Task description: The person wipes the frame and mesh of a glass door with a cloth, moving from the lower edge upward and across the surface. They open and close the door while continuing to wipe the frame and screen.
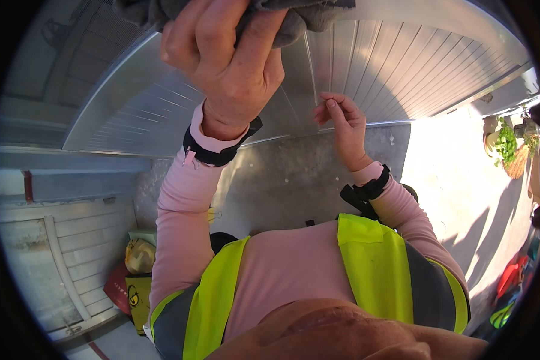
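A dark grey cloth (315,20) is bunched under the fingers of my left hand (229,67), at the top of the view. Behind it stands a silvery metal door panel (378,67) with narrow raised ribs. The upper part of the cloth is cut off by the picture's edge, so whether it touches the door cannot be told. Lower and to the right, my right hand (345,126) is raised in front of the ribbed panel, holding nothing, with loosely bent fingers and the thumb close to the index finger.
Dark mesh (103,27) adjoins the door at upper left. A slatted whitish door (85,252) stands at lower left, beside bags (138,297). Sunlit concrete floor (450,180) lies at right, with a green potted plant (506,141) and red and green items (510,274) near the rim.
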`<state>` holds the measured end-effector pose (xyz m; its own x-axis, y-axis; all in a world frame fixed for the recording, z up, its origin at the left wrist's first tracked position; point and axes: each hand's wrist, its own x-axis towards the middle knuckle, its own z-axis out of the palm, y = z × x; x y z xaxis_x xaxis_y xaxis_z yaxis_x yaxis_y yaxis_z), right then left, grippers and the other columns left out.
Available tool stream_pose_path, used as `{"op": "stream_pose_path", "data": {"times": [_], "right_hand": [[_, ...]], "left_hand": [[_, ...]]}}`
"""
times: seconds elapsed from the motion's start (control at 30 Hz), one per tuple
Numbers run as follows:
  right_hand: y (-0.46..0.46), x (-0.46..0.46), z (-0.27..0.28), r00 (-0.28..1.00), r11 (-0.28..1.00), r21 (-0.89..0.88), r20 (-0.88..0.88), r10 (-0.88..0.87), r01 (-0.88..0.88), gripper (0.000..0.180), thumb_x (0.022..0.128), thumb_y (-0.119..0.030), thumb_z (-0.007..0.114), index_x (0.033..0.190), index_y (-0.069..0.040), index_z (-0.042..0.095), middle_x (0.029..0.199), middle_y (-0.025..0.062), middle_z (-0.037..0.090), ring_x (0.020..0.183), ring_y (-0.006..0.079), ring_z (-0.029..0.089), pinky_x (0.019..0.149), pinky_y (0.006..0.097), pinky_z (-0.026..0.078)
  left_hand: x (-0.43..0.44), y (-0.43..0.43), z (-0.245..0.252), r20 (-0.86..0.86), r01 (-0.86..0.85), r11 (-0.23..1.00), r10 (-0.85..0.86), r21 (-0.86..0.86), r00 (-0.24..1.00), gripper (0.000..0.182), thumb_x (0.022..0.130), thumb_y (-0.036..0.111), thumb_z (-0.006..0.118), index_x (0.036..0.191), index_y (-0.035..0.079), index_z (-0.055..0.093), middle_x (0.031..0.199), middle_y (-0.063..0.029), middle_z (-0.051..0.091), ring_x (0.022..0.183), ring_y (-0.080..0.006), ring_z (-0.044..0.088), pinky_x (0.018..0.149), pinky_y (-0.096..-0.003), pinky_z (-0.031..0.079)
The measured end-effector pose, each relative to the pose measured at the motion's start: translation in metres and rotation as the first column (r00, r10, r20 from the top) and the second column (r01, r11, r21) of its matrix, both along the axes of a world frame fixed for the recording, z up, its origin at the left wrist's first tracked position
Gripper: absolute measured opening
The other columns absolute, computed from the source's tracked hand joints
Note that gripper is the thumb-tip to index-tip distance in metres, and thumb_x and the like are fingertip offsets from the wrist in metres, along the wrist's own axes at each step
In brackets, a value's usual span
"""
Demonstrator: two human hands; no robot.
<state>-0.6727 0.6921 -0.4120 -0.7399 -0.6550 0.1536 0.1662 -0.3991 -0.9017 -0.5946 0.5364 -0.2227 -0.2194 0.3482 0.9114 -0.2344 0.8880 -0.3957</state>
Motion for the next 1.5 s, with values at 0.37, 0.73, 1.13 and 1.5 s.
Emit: {"op": "stream_pose_path", "data": {"times": [0.37,0.73,1.13,1.5], "right_hand": [[0.019,-0.032,0.011,0.905,0.900,-0.099,0.081,-0.417,0.424,0.016,0.104,-0.011,0.051,0.112,-0.002,0.062,0.086,0.0030,0.061,0.074,0.0106,0.057,0.062,0.0241,0.047],[0.007,-0.035,0.003,0.938,0.911,-0.227,0.028,-0.346,0.344,0.016,0.104,-0.011,0.053,0.114,-0.004,0.063,0.092,0.0021,0.064,0.073,0.0084,0.060,0.062,0.0223,0.046],[-0.008,-0.001,0.007,0.987,0.978,-0.173,-0.090,-0.132,0.115,0.013,0.103,-0.008,0.054,0.110,-0.004,0.064,0.084,0.0007,0.062,0.070,0.0068,0.057,0.062,0.0210,0.045],[-0.002,0.006,0.006,0.991,0.990,-0.126,-0.111,-0.077,0.063,0.012,0.102,-0.007,0.055,0.108,-0.003,0.065,0.078,0.0002,0.063,0.067,0.0063,0.056,0.061,0.0211,0.044]], "left_hand": [[0.051,0.030,-0.337,0.832,-0.287,0.906,-0.114,0.311,0.542,0.019,0.078,0.016,0.065,0.094,0.016,0.074,0.111,0.0015,0.063,0.107,-0.0186,0.054,0.096,-0.0356,0.039],[0.056,0.042,-0.033,0.329,0.107,0.761,-0.397,0.639,0.857,0.043,0.068,-0.002,0.066,0.110,0.005,0.072,0.117,-0.0116,0.063,0.105,-0.0336,0.057,0.093,-0.0427,0.045],[-0.002,0.003,0.106,-0.017,0.060,0.998,-0.059,0.009,0.998,0.041,0.074,-0.004,0.068,0.113,0.008,0.071,0.114,-0.0074,0.061,0.106,-0.0297,0.053,0.092,-0.0418,0.042],[0.026,0.014,0.058,0.180,0.106,0.990,-0.121,0.092,0.976,0.027,0.070,0.002,0.071,0.096,0.005,0.068,0.116,-0.0073,0.060,0.102,-0.0284,0.057,0.085,-0.0422,0.046]]}}
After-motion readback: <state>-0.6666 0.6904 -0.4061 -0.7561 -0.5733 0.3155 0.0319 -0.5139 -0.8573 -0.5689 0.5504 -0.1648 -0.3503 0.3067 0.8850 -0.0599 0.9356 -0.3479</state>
